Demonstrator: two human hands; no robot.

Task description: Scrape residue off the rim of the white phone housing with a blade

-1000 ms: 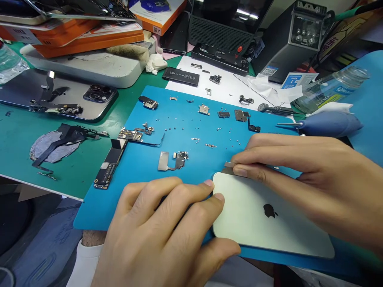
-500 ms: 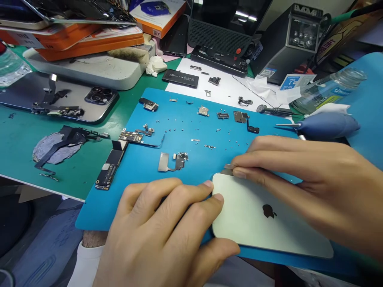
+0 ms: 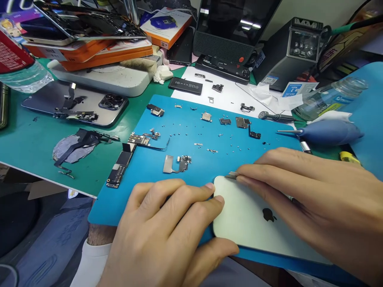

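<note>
A pale green tablet [image 3: 239, 223] with a dark apple logo lies back up on the blue mat [image 3: 143, 165]. My left hand [image 3: 170, 227] grips its left end, fingertips over the corner and side edge, thumb along the near edge. Between thumb and fingers, my right hand [image 3: 311, 195] pinches a thin metal blade [image 3: 231, 175]. The blade's tip meets the tablet's far edge near the corner; whether it is inserted I cannot tell. My right hand and wrist cover the tablet's far right part.
Small screws and phone parts lie across the mat, with a logic board [image 3: 119, 165] at left. Beyond are a battery [image 3: 185, 85], a blue air blower [image 3: 332, 131] and a glass jar [image 3: 332, 97]. A dark phone back [image 3: 80, 107] rests on the green table.
The view has shifted a little, bringing more of the left side into sight. My right hand, with the blade, has moved slightly right along the tablet's far edge. My left hand keeps its hold.
</note>
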